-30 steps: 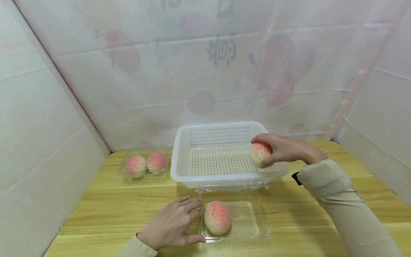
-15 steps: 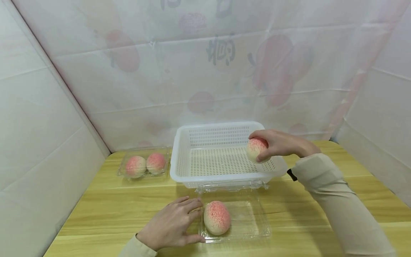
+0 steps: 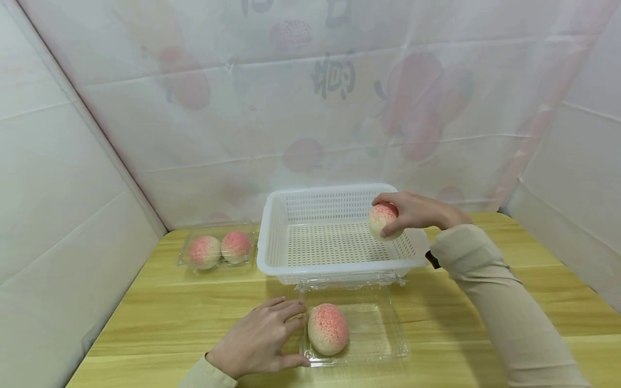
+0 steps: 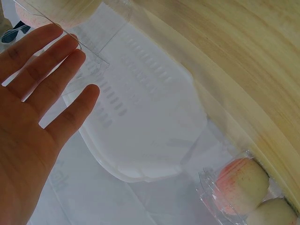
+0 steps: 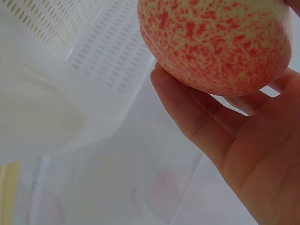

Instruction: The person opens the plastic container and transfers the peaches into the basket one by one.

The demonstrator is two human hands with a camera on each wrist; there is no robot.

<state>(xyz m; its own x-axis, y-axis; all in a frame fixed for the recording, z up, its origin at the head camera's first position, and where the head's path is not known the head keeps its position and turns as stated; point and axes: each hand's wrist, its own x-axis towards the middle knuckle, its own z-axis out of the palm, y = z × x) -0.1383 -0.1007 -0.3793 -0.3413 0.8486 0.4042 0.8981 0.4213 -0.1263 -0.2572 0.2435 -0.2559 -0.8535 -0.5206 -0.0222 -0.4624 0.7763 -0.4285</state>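
Observation:
My right hand [image 3: 412, 210] grips a pink-and-cream peach [image 3: 381, 220] over the right part of a white slotted basket [image 3: 335, 268]. The right wrist view shows this peach [image 5: 220, 42] close up, with red speckles and fingers curled under it. In front of the basket lies an open clear plastic clamshell box [image 3: 371, 328], a second peach [image 3: 328, 329] in its left half. My left hand [image 3: 262, 337] rests at the box's left edge, its fingers spread and fairly straight. In the left wrist view, the left hand [image 4: 42, 93] has its palm showing and holds nothing.
A closed clear clamshell box [image 3: 218, 229] with two peaches inside stands left of the basket, on the wooden table [image 3: 160, 318]. Pale printed cloth [image 3: 233, 118] hangs behind, and white cloth walls [image 3: 63, 188] enclose both sides.
My right hand has shifted slightly left and away from me, carrying the peach over the basket. The left hand and the peach in the open box have stayed put.

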